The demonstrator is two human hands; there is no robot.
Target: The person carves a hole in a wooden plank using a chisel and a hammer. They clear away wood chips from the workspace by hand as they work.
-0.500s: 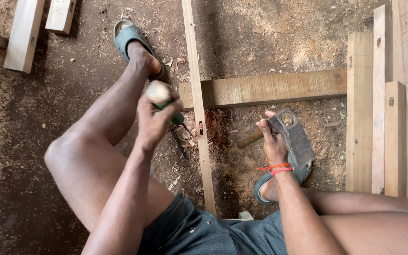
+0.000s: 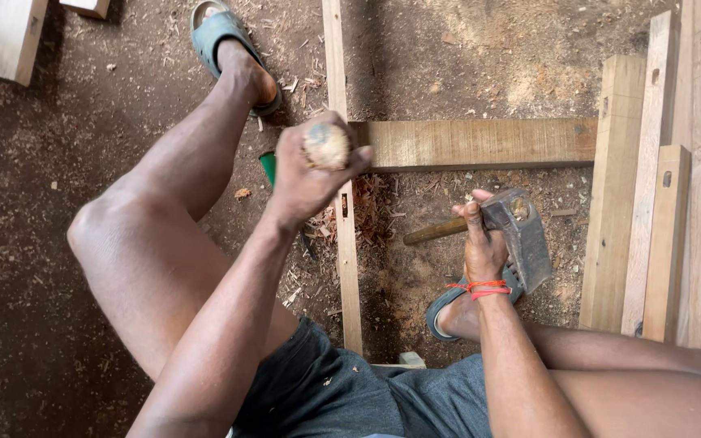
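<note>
My left hand point(image 2: 306, 174) is closed around a chisel with a worn wooden handle end point(image 2: 326, 146), held upright over a narrow wooden strip point(image 2: 349, 268) that runs between my legs. A small slot shows in the strip just below the hand. My right hand point(image 2: 480, 235), with a red band on the wrist, grips a hammer point(image 2: 521, 235) close to its dark metal head; its wooden handle points left. The chisel blade is hidden by my hand.
A wooden crosspiece point(image 2: 480, 143) runs right from the strip. Several planks point(image 2: 659, 203) lie along the right side, more wood blocks point(image 2: 10, 40) at top left. Shavings point(image 2: 371, 215) litter the dirt floor. My feet wear grey-blue sandals point(image 2: 221, 32).
My left hand with the chisel has shifted slightly up and toward the strip. The hammer in my right hand stays in about the same place.
</note>
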